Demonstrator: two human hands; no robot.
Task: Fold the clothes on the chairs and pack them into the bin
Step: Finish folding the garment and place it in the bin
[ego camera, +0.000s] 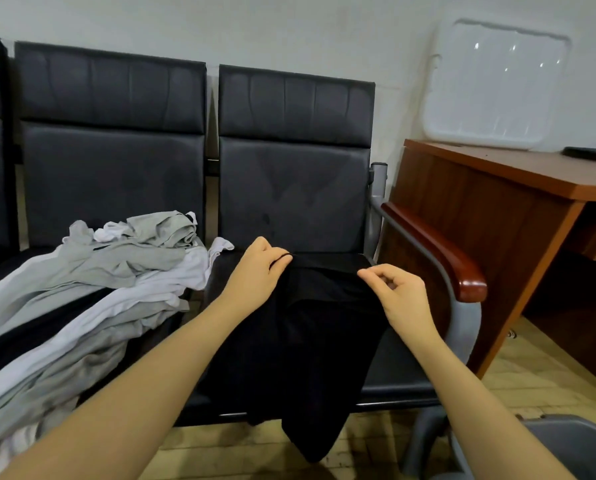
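I have the black cloth garment spread flat on the seat of the black padded chair, its lower end hanging over the seat's front edge, so the seat serves as a folding surface. My left hand reaches to the garment's far edge, forearm low, its grip pinched on a black fold of it. My right hand hovers just above the garment's right side, fingers curled loosely, grasping nothing. The heap of grey and white clothes waits left of the garment, handy for later. The grey plastic bin sits right of the garment, on the floor.
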